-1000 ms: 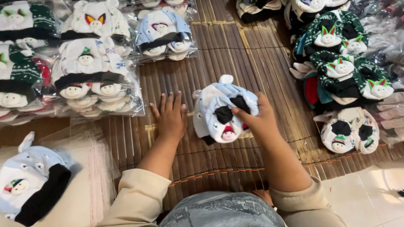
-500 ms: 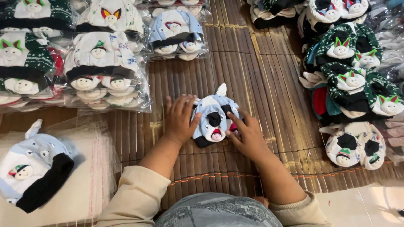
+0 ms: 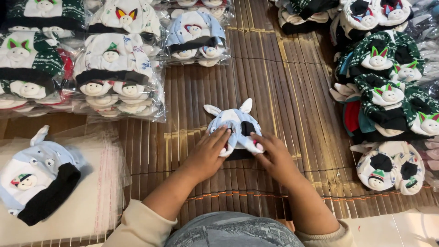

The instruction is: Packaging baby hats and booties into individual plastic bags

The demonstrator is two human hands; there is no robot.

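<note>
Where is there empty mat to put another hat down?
The widest bare strip of brown bamboo mat runs above the small light-blue eared hat, between the clear-bagged hat stacks and the loose green and white hat pile. A smaller patch lies left of the left hand. Both outer sides are crowded, and the stack of clear plastic bags fills the near left.

A folded baby hat (image 3: pixel 233 126) lies mid-mat on the bamboo mat (image 3: pixel 283 82), both hands on its near side. Bagged hat stacks (image 3: pixel 114 77) line the far-left edge, loose hats (image 3: pixel 388 91) the right edge, one hat (image 3: pixel 39 183) on plastic bags (image 3: pixel 98 192) near-left.
</note>
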